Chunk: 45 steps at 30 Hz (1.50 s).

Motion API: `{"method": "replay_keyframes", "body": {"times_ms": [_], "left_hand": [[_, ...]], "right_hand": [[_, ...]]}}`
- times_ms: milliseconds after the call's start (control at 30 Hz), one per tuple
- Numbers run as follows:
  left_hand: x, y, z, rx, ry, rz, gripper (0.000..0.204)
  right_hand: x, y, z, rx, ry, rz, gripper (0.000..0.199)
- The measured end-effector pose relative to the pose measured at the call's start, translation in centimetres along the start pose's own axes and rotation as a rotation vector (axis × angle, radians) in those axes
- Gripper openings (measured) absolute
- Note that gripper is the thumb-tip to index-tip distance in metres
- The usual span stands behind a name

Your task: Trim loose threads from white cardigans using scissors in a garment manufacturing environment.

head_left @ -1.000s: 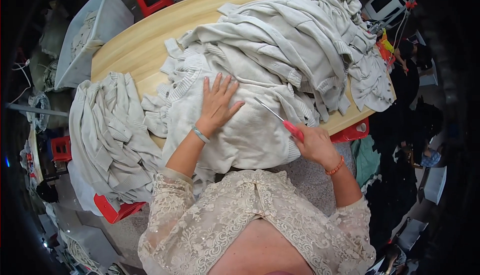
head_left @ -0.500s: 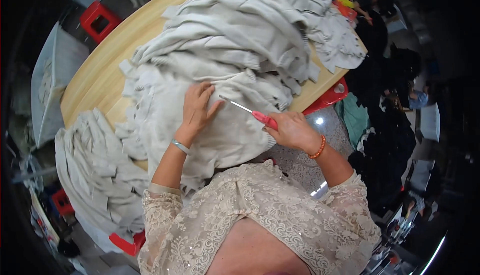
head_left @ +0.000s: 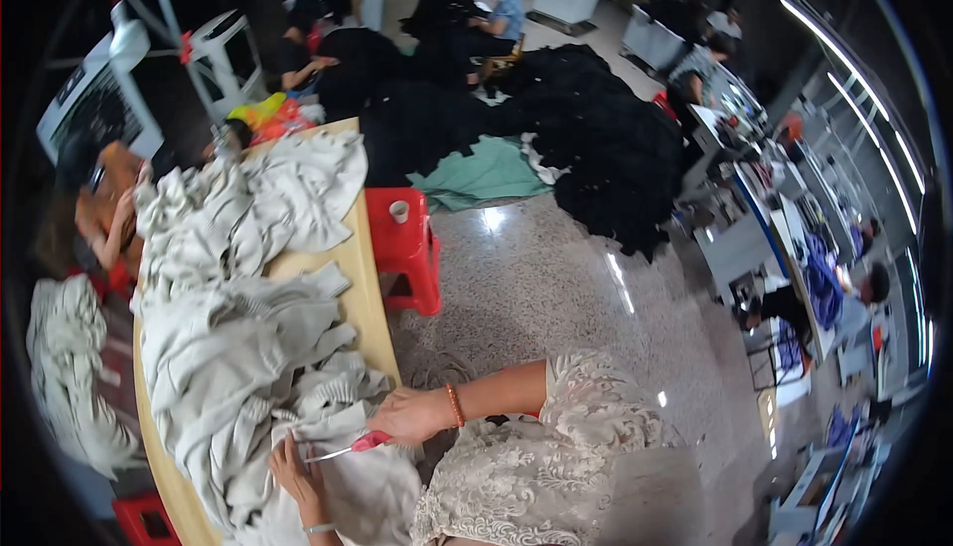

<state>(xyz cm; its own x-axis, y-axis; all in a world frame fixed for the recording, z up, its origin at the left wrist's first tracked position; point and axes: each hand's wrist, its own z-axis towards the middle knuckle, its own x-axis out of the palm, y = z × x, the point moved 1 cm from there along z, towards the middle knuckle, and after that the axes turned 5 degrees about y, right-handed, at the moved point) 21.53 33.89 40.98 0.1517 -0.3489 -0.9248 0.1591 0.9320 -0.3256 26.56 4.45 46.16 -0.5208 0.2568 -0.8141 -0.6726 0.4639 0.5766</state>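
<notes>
My right hand [head_left: 415, 415] is closed around the red handle of a thin metal-shafted hand tool [head_left: 371, 440]. Its shaft points left, with the end close to my left fingers; the tip's shape is too small to make out. My left hand [head_left: 296, 477] lies on a pale off-white knitted garment [head_left: 369, 491], fingers stretched out and holding nothing visible. Directly beyond both hands, more off-white knitwear [head_left: 233, 357] is heaped in loose folds on the wooden table [head_left: 372, 283].
A red stool [head_left: 402, 238] bearing a small cup [head_left: 399, 210] stands beside the table. Black cloth heaps [head_left: 606, 129] and green fabric [head_left: 481, 171] cover floor beyond. A person in orange [head_left: 109, 208] sits across the table; others work farther off. Machine benches [head_left: 754, 218] line the right.
The view has swung right and up, showing more of the room, so my hands appear lower and farther left. My right hand still grips the tool; my left remains on the knitwear.
</notes>
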Motion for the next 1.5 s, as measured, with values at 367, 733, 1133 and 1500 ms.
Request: {"method": "replay_keyframes", "body": {"times_ms": [367, 733, 1133, 1500], "left_hand": [[2.3, -6.0, 6.7, 0.485, 0.204, 0.065, 0.060], [3.0, -2.2, 4.5, 0.388, 0.278, 0.010, 0.047], [5.1, -3.6, 9.7, -0.204, 0.444, -0.450, 0.036], [2.6, -4.3, 7.5, -0.082, 0.081, -0.281, 0.020]], "right_hand": [[0.4, -5.4, -5.3, 0.168, -0.317, -0.110, 0.016], [-1.7, -4.8, -7.3, 0.281, -0.079, 0.055, 0.010], [-4.2, -6.9, -7.4, 0.398, 0.212, -0.043, 0.026], [-4.8, -6.0, -1.8, 0.274, 0.233, 0.046, 0.022]]}}
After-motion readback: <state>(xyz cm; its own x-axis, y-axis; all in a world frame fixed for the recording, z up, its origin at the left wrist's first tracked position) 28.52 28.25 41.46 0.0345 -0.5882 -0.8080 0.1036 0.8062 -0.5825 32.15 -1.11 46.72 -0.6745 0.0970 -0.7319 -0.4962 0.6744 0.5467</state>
